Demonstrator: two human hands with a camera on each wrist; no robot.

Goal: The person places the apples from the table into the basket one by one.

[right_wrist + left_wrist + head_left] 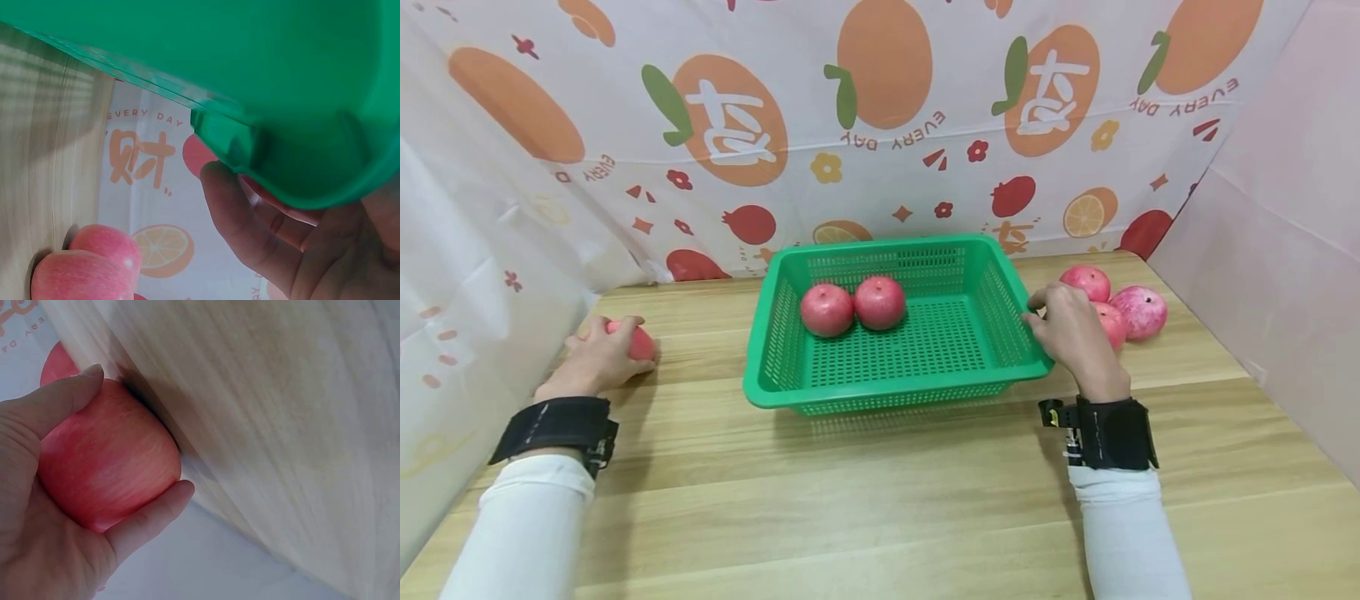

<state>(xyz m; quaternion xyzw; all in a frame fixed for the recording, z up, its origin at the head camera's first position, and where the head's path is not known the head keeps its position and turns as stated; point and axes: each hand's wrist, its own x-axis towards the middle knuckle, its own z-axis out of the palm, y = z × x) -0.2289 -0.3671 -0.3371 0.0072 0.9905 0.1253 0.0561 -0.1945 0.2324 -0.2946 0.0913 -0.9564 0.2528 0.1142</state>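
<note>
At the table's left side my left hand (597, 357) grips a red apple (642, 343); in the left wrist view thumb and finger lie on either side of that apple (112, 456), close to the wood surface. My right hand (1075, 335) holds the right rim of a green plastic basket (895, 390). From the right wrist, curled fingers (234, 212) show beneath the basket's rim (312, 201); the thumb is mostly hidden. Two red apples (827, 310) sit side by side in the left half of the basket.
Beyond my right hand, three apples (1138, 312) cluster on the table (880, 500), one partly covered by the hand. A fruit-printed cloth (805, 150) hangs along the back, and plain pale sheeting (1270, 200) closes off the right side.
</note>
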